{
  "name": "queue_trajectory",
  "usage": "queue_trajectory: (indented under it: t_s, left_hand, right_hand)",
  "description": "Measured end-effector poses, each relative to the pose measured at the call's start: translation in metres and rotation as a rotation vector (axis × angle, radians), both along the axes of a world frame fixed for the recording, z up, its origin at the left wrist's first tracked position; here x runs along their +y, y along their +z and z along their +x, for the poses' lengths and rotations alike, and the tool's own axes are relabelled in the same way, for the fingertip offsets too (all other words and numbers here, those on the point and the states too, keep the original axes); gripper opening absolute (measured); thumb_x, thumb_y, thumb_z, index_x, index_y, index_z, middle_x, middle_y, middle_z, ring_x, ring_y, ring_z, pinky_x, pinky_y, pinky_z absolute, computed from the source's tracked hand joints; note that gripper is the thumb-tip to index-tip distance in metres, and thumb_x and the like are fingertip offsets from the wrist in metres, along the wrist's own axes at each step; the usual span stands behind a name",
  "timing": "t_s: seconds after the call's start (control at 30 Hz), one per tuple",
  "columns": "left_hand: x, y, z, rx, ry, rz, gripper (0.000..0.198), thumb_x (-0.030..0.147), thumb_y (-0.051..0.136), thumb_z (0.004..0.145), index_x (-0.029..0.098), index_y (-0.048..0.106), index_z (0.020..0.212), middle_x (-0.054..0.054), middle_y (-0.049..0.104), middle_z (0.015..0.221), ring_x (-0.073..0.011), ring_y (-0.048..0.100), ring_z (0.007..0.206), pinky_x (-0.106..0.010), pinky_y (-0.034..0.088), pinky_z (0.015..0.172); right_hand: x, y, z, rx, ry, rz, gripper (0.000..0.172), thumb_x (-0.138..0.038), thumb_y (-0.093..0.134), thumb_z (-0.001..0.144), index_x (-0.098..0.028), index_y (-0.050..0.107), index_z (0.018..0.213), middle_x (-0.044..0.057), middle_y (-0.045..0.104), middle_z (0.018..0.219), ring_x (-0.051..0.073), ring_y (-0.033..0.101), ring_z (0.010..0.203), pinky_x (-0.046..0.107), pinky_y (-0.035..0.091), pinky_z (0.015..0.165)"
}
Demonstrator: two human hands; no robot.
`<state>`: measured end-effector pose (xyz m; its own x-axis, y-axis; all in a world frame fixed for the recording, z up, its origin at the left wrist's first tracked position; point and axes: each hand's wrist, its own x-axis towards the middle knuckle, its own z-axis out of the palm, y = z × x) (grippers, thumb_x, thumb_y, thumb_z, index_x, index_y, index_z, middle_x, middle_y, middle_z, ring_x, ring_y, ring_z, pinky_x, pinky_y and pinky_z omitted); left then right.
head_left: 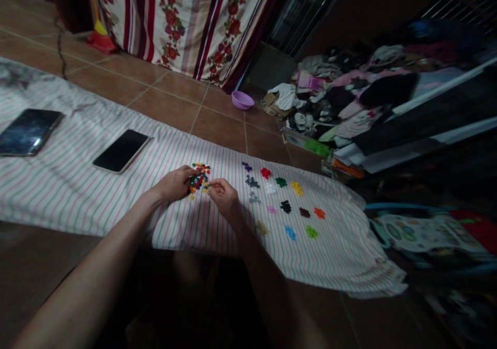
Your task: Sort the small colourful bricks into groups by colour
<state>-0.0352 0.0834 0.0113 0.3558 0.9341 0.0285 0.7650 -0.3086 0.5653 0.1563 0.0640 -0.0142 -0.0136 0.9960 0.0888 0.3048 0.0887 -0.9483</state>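
A heap of small mixed-colour pieces lies on a pink-striped cloth spread on the floor. My left hand rests with curled fingers on the heap's left edge. My right hand is just right of the heap, fingers pinched together near it; what they hold is too small to make out. To the right lie several small single-colour groups: red, green, yellow, black, orange, blue and light green.
A phone and a tablet lie on the cloth to the left. On the tiled floor beyond stand a purple bowl and a flowered curtain. A pile of clothes fills the right.
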Motion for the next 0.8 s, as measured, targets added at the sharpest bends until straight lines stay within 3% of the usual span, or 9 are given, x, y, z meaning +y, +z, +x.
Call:
queue_trajectory:
  t_s: [0.4, 0.8]
  left_hand:
    - [-0.001, 0.007, -0.002, 0.053, 0.01, -0.039, 0.043, 0.023, 0.038, 0.087, 0.019, 0.06, 0.123, -0.011, 0.059, 0.12, -0.0213, 0.062, 0.104, -0.036, 0.048, 0.095]
    - [-0.002, 0.008, -0.002, 0.047, 0.008, -0.047, 0.043, 0.025, 0.039, 0.085, 0.02, 0.061, 0.121, -0.01, 0.059, 0.117, -0.0214, 0.062, 0.099, -0.037, 0.048, 0.093]
  right_hand:
    - [0.008, 0.017, 0.041, -0.133, -0.098, 0.037, 0.021, -0.036, 0.061, 0.069, -0.02, 0.062, 0.082, -0.001, 0.062, 0.071, 0.013, 0.058, 0.061, 0.025, 0.05, 0.061]
    - [0.019, 0.025, 0.136, -0.344, -0.335, 0.132, 0.031, -0.042, 0.056, 0.071, -0.019, 0.068, 0.087, 0.0, 0.063, 0.07, 0.015, 0.056, 0.064, 0.028, 0.047, 0.066]
